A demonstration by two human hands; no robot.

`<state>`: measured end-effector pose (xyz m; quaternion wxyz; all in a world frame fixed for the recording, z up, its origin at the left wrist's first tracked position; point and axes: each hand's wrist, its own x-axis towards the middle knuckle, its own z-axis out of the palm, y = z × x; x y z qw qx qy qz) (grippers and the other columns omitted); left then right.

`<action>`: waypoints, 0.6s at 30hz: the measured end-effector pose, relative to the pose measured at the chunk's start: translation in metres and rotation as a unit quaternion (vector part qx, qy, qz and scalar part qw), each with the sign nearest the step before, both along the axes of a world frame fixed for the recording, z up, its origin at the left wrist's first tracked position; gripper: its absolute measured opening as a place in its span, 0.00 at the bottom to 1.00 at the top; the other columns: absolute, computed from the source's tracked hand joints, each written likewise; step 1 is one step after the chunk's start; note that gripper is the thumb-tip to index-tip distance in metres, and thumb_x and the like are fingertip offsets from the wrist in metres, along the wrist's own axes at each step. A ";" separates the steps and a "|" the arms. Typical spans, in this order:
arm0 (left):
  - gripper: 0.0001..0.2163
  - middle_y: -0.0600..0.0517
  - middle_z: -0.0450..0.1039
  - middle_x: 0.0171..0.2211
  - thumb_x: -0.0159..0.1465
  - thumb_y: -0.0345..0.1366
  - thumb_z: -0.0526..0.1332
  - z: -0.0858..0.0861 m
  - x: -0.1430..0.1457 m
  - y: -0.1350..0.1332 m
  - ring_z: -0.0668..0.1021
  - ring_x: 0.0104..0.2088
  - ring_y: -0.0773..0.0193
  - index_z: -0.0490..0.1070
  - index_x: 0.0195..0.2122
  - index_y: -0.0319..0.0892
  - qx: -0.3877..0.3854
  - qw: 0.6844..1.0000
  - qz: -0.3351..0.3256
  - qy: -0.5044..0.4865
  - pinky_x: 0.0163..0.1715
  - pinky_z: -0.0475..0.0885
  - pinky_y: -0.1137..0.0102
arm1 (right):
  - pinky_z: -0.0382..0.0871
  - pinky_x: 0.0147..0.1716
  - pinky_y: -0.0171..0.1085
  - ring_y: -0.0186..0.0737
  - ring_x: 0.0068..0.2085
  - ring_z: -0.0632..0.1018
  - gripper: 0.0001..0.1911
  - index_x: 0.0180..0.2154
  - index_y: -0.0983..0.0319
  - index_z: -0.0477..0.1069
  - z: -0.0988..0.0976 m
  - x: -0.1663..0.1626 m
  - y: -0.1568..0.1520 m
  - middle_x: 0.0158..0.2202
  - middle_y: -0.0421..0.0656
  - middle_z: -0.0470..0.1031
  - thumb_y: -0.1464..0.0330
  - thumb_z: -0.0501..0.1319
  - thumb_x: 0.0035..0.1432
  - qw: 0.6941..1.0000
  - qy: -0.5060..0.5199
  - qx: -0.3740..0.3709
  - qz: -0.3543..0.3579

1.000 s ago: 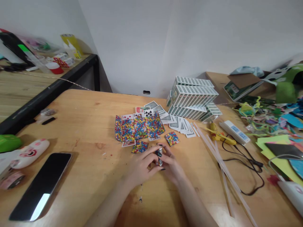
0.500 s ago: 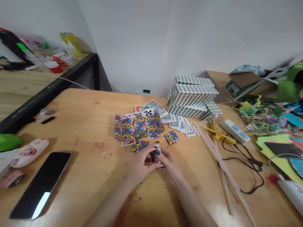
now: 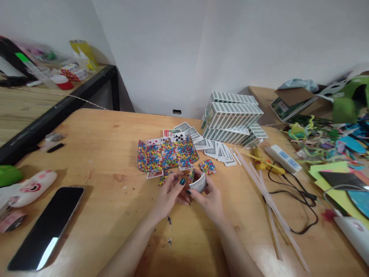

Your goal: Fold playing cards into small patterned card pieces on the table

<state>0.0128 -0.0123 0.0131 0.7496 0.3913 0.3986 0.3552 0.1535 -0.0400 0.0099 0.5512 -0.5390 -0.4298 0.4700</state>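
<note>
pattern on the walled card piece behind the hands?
Dense multicolour print, red, blue, yellow and green, lining the walled card piece; clearest in the head view.

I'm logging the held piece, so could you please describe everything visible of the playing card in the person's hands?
The playing card is thin, flexible-looking card with a green-and-white patterned back facing the camera, bowed into a curve. The left hand and right hand pinch it between their fingers, just above the wooden table.
</note>
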 end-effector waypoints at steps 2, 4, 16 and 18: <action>0.21 0.51 0.73 0.31 0.57 0.48 0.58 0.003 -0.001 0.003 0.77 0.23 0.66 0.60 0.47 0.41 -0.071 0.995 -0.056 -0.035 0.24 0.74 0.69 | 0.62 0.49 0.44 0.46 0.48 0.71 0.29 0.48 0.58 0.67 -0.001 0.001 -0.002 0.48 0.45 0.71 0.70 0.69 0.42 1.000 -0.018 0.011 0.011; 0.20 0.50 0.74 0.29 0.55 0.47 0.61 0.006 -0.003 0.005 0.78 0.25 0.64 0.64 0.44 0.40 -0.109 0.987 -0.093 -0.069 0.26 0.75 0.69 | 0.60 0.51 0.45 0.47 0.49 0.70 0.29 0.48 0.57 0.67 -0.002 0.001 -0.003 0.49 0.45 0.70 0.71 0.69 0.41 0.999 -0.035 0.023 0.014; 0.13 0.50 0.74 0.31 0.48 0.36 0.69 0.004 -0.025 0.008 0.77 0.31 0.62 0.72 0.34 0.38 -0.219 0.961 -0.118 -0.123 0.28 0.77 0.63 | 0.60 0.49 0.45 0.47 0.49 0.69 0.29 0.48 0.55 0.66 0.009 0.002 -0.006 0.47 0.45 0.69 0.71 0.69 0.42 0.982 -0.136 0.107 0.081; 0.14 0.49 0.74 0.32 0.47 0.35 0.69 0.005 -0.025 0.008 0.77 0.31 0.63 0.72 0.34 0.36 -0.207 0.963 -0.134 -0.111 0.28 0.76 0.65 | 0.60 0.49 0.46 0.48 0.49 0.69 0.29 0.48 0.55 0.66 0.009 0.002 -0.006 0.47 0.46 0.70 0.70 0.69 0.42 0.980 -0.140 0.111 0.087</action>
